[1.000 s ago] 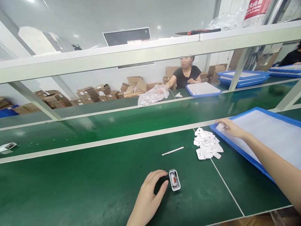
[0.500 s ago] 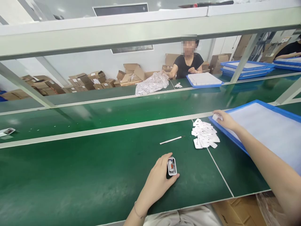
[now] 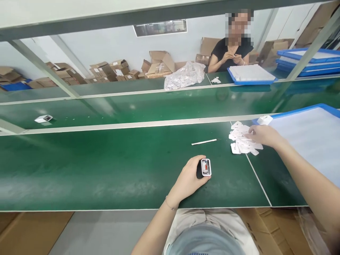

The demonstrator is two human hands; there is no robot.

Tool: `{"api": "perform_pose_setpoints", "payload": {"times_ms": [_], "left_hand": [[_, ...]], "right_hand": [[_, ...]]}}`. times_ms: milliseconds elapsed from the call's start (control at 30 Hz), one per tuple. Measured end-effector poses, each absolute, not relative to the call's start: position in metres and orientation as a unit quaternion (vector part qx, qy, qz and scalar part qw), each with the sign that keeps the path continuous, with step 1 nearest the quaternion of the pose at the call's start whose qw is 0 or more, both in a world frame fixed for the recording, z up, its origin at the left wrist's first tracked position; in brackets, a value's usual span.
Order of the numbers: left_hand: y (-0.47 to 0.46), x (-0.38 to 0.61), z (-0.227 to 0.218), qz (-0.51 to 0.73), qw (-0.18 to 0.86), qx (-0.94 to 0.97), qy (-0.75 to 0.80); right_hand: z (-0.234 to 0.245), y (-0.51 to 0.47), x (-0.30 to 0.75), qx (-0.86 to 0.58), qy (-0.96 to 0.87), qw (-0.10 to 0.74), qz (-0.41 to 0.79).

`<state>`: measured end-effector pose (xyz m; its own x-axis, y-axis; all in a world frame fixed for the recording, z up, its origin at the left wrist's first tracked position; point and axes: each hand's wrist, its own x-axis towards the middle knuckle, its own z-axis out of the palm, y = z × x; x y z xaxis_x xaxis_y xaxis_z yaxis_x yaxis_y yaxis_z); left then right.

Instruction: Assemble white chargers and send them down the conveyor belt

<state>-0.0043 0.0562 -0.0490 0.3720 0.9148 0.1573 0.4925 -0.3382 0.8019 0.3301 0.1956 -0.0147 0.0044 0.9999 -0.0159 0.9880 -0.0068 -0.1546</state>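
Note:
My left hand (image 3: 190, 179) is wrapped round a small white rectangular housing (image 3: 206, 167). Its open end faces up and shows parts inside, among them something orange-red. Over on the right, my right hand (image 3: 261, 135) has its fingers curled down at the edge of a heap of flat white plastic pieces (image 3: 239, 140). What lies between those fingertips is hard to make out. Just beyond it, a white block-like part (image 3: 265, 119) rests on the corner of a blue-rimmed tray (image 3: 322, 106). A thin white pen-like tool (image 3: 204, 142) lies between the left hand and the heap.
The green bench (image 3: 106, 166) has a pale rail (image 3: 132, 124) along its back. Another white device (image 3: 44, 118) lies far left. Across the way, a co-worker (image 3: 233, 53) sits behind a tray (image 3: 252, 74) and a plastic bag (image 3: 184, 76). Stacked blue trays (image 3: 308, 65) stand at right.
My right hand has let go of the white part at the tray's corner and moved to the heap. The left hand still holds the housing. The view has tilted down and shifted left.

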Motion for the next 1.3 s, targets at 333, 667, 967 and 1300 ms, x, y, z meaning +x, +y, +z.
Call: {"api": "perform_pose_setpoints", "payload": {"times_ms": [333, 667, 967, 1300], "left_hand": [[0.043, 0.004, -0.046, 0.486, 0.183, 0.735, 0.437], [0.022, 0.018, -0.04, 0.608, -0.055, 0.697, 0.378], [0.013, 0.015, -0.036, 0.59, -0.159, 0.708, 0.355], [0.007, 0.017, -0.023, 0.594, -0.207, 0.68, 0.376]], "right_hand": [[0.01, 0.063, 0.227, -0.4, -0.848, 0.348, -0.002], [-0.007, 0.003, 0.148, -0.398, -0.756, 0.52, -0.005], [-0.006, -0.008, 0.145, -0.424, -0.731, 0.517, 0.138], [-0.011, -0.014, 0.159, -0.358, -0.579, 0.458, 0.572]]}}
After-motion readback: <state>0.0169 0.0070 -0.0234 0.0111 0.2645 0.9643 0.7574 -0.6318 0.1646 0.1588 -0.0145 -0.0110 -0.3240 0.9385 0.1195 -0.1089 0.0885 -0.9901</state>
